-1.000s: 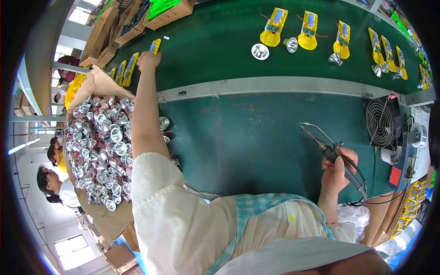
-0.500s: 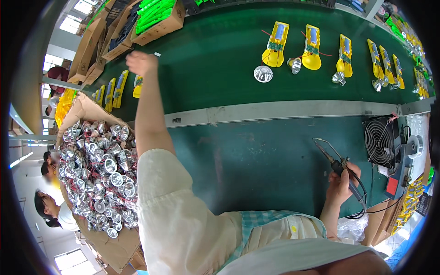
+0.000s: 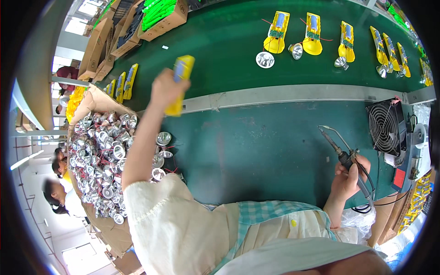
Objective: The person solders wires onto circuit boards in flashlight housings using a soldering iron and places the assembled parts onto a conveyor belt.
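Note:
My left hand (image 3: 167,91), slightly blurred, is closed around a yellow flashlight housing (image 3: 184,68) with a blue battery in it, held above the near edge of the green belt. In my right hand (image 3: 347,182) is a soldering iron (image 3: 343,156) with a thin metal tube along it, its tip pointing up and left over the workbench (image 3: 261,156). Beside my left forearm a heap of silver reflectors (image 3: 103,160) with red wires fills a cardboard box. A few loose reflectors (image 3: 163,138) lie on the bench next to it.
Across the belt (image 3: 220,55) lie several yellow housings (image 3: 313,34), some with reflectors wired to them. More housings (image 3: 130,81) stand at the left. Cardboard boxes (image 3: 167,23) line the far left. A black fan (image 3: 385,126) and a solder spool (image 3: 419,134) are at the right.
My left hand has come nearer and to the right from the far left of the belt, now with a yellow housing in it. My right hand still holds the soldering iron.

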Action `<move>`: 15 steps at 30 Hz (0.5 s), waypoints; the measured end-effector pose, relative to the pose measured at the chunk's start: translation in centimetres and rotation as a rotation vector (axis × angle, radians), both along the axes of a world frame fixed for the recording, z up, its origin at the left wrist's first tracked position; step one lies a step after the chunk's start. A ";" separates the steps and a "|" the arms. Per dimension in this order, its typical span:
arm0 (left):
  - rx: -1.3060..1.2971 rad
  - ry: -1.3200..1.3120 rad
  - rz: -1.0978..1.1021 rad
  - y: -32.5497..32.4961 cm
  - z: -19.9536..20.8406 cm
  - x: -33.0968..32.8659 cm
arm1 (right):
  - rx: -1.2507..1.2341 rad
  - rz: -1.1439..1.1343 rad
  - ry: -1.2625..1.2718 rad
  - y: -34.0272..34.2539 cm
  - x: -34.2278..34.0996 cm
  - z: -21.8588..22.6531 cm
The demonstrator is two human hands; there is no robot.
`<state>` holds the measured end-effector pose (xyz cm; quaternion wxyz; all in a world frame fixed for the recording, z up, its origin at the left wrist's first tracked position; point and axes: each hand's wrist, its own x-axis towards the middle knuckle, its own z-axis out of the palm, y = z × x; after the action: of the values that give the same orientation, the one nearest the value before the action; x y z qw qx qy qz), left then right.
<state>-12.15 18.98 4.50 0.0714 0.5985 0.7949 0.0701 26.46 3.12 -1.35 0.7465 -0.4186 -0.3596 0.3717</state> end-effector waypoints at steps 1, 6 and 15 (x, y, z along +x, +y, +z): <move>-0.012 -0.068 -0.095 -2.6 -0.2 2.9 | 0.000 0.001 0.005 -0.2 0.1 0.0; -0.092 -0.176 -0.496 -12.5 -2.7 11.7 | 0.046 0.059 0.065 -0.6 0.1 0.2; 0.216 0.167 -0.273 3.7 -1.3 -1.1 | 0.004 0.036 0.066 -0.3 -0.2 0.1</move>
<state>-13.23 22.64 3.18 -0.0508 0.7085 0.6974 0.0949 26.30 2.78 -1.21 0.7519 -0.3980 -0.3430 0.3982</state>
